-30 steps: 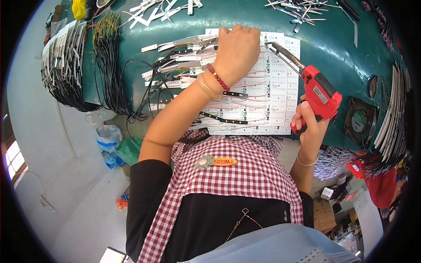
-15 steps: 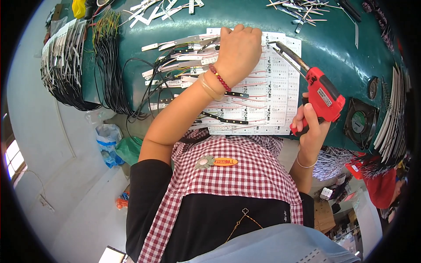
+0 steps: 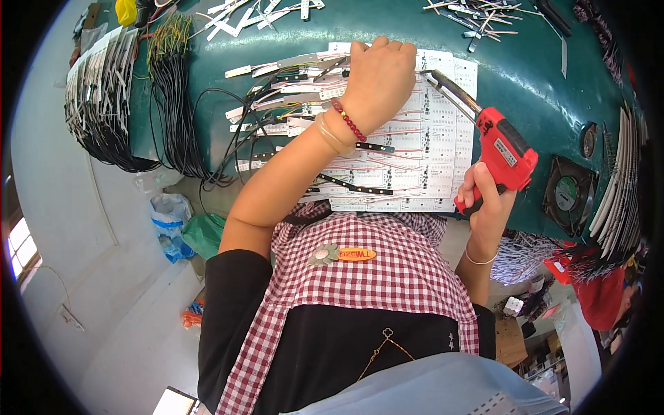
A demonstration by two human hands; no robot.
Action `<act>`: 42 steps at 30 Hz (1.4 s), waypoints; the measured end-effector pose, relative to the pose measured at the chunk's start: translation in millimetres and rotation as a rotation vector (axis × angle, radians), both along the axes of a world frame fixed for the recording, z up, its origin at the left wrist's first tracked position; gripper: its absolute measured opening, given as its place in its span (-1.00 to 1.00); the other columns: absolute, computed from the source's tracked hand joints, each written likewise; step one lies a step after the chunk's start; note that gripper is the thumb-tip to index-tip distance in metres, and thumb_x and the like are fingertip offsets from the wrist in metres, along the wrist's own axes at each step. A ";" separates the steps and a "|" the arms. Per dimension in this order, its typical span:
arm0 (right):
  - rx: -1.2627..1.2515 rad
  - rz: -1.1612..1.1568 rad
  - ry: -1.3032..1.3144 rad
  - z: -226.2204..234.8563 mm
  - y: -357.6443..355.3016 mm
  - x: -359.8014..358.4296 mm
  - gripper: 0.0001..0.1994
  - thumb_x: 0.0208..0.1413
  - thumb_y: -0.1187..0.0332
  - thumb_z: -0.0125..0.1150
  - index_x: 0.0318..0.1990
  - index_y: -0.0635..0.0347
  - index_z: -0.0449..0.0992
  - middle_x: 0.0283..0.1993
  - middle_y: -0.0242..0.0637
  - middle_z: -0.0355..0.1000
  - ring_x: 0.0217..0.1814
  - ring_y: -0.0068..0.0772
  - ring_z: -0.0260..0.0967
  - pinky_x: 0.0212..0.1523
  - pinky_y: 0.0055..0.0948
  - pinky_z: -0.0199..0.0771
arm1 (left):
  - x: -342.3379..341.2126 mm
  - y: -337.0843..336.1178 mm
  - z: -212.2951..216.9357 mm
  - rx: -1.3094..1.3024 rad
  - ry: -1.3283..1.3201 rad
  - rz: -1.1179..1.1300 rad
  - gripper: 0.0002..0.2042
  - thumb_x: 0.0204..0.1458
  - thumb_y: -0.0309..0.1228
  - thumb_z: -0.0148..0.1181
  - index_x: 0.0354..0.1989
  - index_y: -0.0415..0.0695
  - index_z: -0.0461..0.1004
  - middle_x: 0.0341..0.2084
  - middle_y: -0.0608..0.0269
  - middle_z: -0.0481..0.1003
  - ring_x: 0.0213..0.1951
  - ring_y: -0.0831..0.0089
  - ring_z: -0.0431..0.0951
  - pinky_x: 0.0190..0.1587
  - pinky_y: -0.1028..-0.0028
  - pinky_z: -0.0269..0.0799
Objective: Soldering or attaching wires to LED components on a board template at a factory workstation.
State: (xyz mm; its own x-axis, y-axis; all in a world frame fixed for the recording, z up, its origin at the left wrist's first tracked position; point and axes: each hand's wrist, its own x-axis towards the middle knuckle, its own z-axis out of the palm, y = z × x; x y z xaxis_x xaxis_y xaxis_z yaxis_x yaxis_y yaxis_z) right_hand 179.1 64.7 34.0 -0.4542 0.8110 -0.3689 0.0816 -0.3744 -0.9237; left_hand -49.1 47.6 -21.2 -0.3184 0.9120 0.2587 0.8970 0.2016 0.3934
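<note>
While both hands work over the green surface (image 3: 526, 83), the scene reads as follows.

Left fingers: curled into a loose fist on the left hand (image 3: 379, 76), knuckles toward the far side, pressing down on the white panel of small boards (image 3: 443, 149); whether anything is pinched under them cannot be told.
Left wrist: wears a red bead bracelet (image 3: 349, 121) and a pale bangle (image 3: 330, 137) just beside it.
Right fingers: wrapped tight around the grip of the red soldering gun (image 3: 505, 149), held by the right hand (image 3: 487, 200) at the near right edge of the panel.
Soldering gun: its long metal tip (image 3: 449, 86) slants far and left, ending just beside the left hand's knuckles, over the panel.
Right wrist: a thin bangle (image 3: 478, 259) circles it.
Panel: lies flat in the middle of the surface, with thin red wires and dark strips (image 3: 356, 185) across it.
Left of the panel: loose white strips with black leads (image 3: 277, 104) fan out; further left, a bundle of black wires (image 3: 173, 104) hangs over the surface's edge.
Far side: scattered white strips and wire offcuts (image 3: 477, 17).
Right side: a small black fan (image 3: 567, 194) sits near the gun, well apart from the panel.
Nearest: a red checked apron (image 3: 387, 277) over a black top.
</note>
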 end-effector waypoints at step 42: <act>1.027 -0.890 0.336 146.4 20.3 239.5 -0.61 0.07 0.37 0.07 0.00 0.48 0.26 -0.46 -0.28 0.08 -0.56 -0.54 -0.04 -0.46 -0.55 0.02 | -60.2 -58.1 0.6 -0.068 0.250 0.153 -0.95 -0.14 -0.45 0.07 -0.49 -0.04 0.45 -0.47 0.30 0.39 -0.29 0.33 0.40 -0.21 0.27 0.20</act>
State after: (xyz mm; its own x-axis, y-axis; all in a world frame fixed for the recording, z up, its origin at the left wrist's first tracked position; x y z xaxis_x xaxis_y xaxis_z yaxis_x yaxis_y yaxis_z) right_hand 418.6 85.0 180.4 0.4017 0.7081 0.5808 -0.1001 0.6643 -0.7407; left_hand -109.3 -10.5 -20.6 -0.3878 0.8761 0.2865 0.9214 0.3603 0.1455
